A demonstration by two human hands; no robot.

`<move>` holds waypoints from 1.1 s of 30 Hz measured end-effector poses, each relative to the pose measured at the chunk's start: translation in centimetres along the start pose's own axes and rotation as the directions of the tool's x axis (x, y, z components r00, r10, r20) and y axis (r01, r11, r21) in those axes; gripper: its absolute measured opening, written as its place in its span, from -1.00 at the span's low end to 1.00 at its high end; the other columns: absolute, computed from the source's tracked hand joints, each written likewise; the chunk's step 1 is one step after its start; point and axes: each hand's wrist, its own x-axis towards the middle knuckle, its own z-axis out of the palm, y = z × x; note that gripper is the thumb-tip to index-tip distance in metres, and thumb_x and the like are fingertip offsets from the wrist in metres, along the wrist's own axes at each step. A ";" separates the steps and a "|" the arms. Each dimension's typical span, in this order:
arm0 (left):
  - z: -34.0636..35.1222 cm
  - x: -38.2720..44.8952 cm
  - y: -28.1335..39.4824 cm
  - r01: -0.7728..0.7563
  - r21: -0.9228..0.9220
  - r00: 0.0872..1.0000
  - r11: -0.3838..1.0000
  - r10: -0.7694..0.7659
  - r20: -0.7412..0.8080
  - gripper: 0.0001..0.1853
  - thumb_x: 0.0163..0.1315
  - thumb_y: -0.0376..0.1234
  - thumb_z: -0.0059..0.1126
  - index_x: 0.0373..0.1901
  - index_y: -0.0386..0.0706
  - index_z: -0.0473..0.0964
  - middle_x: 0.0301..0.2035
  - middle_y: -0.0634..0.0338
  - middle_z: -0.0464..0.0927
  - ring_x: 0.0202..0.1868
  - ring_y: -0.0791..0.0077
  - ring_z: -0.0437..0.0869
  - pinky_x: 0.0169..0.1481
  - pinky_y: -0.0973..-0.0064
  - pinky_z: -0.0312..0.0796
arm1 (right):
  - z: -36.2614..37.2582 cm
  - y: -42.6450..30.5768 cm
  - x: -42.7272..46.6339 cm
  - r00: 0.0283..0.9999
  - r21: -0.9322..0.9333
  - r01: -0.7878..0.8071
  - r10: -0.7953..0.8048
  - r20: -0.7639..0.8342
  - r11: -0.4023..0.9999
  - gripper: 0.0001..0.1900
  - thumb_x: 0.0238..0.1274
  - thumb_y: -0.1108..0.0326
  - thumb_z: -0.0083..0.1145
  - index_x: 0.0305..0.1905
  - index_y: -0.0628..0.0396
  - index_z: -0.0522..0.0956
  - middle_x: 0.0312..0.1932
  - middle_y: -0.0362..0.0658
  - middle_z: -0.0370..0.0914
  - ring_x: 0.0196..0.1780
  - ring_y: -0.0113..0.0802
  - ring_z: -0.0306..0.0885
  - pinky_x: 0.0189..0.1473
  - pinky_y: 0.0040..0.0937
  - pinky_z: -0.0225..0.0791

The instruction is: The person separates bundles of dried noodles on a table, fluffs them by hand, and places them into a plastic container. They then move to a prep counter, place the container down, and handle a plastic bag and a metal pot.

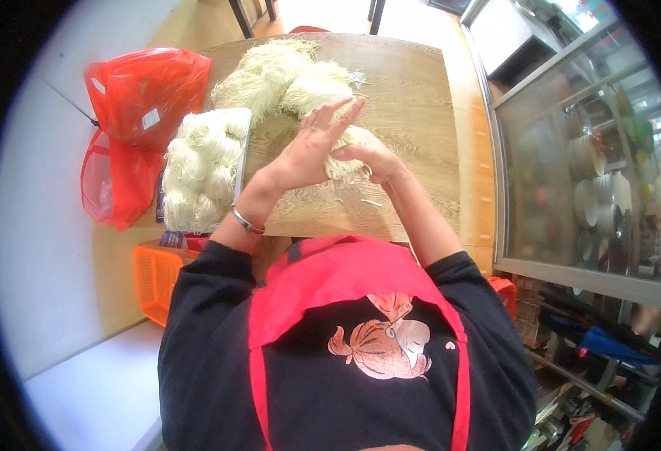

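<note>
A bundle of pale noodles (346, 168) lies between my two hands above the wooden table (420, 124). My right hand (376, 155) is closed around it, the thumb pointing left. My left hand (313, 146) has its fingers raised and spread and its palm beside the bundle; whether it bears any of the weight cannot be told. Two large heaps of loose noodles (268, 70) lie just beyond my hands. Left of my left hand, a tray (246, 135) holds several rounded noodle bundles (186, 160). A few short noodle scraps (371, 203) are on the tabletop near me.
Red plastic bags (150, 101) stand at the table's left edge by the wall. Below them is an orange plastic basket (153, 282). To the right, a glass-fronted cabinet (584, 169) with stacked dishes stands beside the table. Dark furniture legs (241, 17) show past the far edge.
</note>
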 end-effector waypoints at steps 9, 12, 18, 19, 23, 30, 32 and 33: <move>2.4 -1.0 1.7 -0.149 -0.972 0.920 -0.183 -0.385 -0.069 0.07 -0.05 -0.53 0.34 0.51 -0.12 -0.11 0.17 0.05 0.38 0.11 0.39 0.52 0.06 0.49 0.52 | 2.2 -3.4 -0.9 0.909 -0.678 0.318 -0.417 0.019 0.663 -0.33 -0.12 0.37 0.45 0.21 0.03 0.43 0.06 -0.08 0.52 0.14 -0.26 0.47 0.17 -0.22 0.35; 4.0 0.3 2.5 -0.150 -0.987 0.867 0.061 -0.472 -0.161 -0.10 -0.04 -0.60 0.33 0.39 -0.15 0.11 -0.02 0.20 0.48 -0.06 0.52 0.57 -0.10 0.54 0.54 | 1.6 -4.8 -1.6 0.809 -0.870 0.445 -0.513 0.288 0.213 -0.10 -0.32 0.36 0.52 0.31 -0.10 0.33 0.20 -0.04 0.38 0.26 -0.07 0.31 0.29 -0.08 0.18; 6.2 -0.8 3.6 -0.097 -0.981 0.689 0.166 -0.700 -0.187 -0.36 -0.09 -0.63 0.37 0.10 -0.21 0.35 -0.11 0.25 0.54 -0.10 0.56 0.60 -0.07 0.54 0.53 | 1.4 -4.4 -1.7 0.928 -0.816 0.337 -0.311 0.204 0.470 0.17 -0.42 0.40 0.58 0.45 -0.07 0.09 0.32 0.01 0.22 0.23 -0.12 0.33 0.21 -0.15 0.28; 6.2 -1.0 3.5 -0.066 -0.967 0.648 0.244 -0.727 -0.228 -0.36 -0.09 -0.62 0.38 0.10 -0.21 0.36 -0.12 0.24 0.55 -0.10 0.56 0.60 -0.07 0.54 0.53 | 1.3 -3.1 -1.7 0.963 -0.667 0.263 -0.230 0.139 0.697 0.17 -0.40 0.41 0.59 0.46 -0.05 0.08 0.32 0.03 0.22 0.22 -0.15 0.35 0.17 -0.20 0.32; 3.4 -3.0 3.7 0.147 -0.883 0.488 0.445 -0.809 -0.327 -0.44 -0.11 -0.56 0.44 -0.01 -0.24 0.43 -0.21 0.24 0.60 -0.17 0.59 0.62 -0.05 0.55 0.52 | -0.4 0.8 -1.5 0.900 -0.474 -0.210 0.359 0.247 0.855 -0.55 0.18 0.35 0.25 0.15 0.10 0.35 -0.19 -0.12 0.56 -0.17 -0.25 0.54 -0.16 -0.24 0.41; 0.5 -12.2 1.1 0.157 -0.979 0.538 0.128 -0.843 -0.024 -0.57 0.02 -0.46 0.47 -0.06 -0.21 0.50 -0.21 0.22 0.61 -0.17 0.51 0.64 -0.06 0.49 0.51 | 6.6 -2.7 1.6 0.889 -0.785 0.332 0.104 0.446 0.523 -0.78 0.38 0.27 -0.01 -0.31 0.21 0.41 -0.46 0.15 0.44 -0.34 0.19 0.44 -0.32 -0.09 0.34; 0.1 -13.6 1.4 0.162 -0.983 0.583 0.089 -0.812 0.023 -0.51 -0.02 -0.50 0.46 -0.01 -0.20 0.48 -0.18 0.22 0.61 -0.15 0.48 0.64 -0.03 0.45 0.50 | 8.4 -1.9 3.3 0.838 -0.734 0.456 0.036 0.545 0.503 -0.81 0.38 0.30 0.00 -0.27 0.21 0.43 -0.46 0.08 0.46 -0.35 0.08 0.47 -0.29 -0.15 0.34; -0.7 -14.1 1.6 0.166 -0.984 0.597 0.064 -0.801 0.049 -0.50 -0.04 -0.53 0.45 -0.01 -0.20 0.48 -0.18 0.23 0.60 -0.15 0.47 0.64 -0.04 0.44 0.50 | 9.5 -1.4 4.4 0.807 -0.704 0.515 0.000 0.590 0.490 -0.82 0.37 0.31 0.01 -0.25 0.21 0.44 -0.46 0.05 0.47 -0.35 0.03 0.49 -0.27 -0.18 0.35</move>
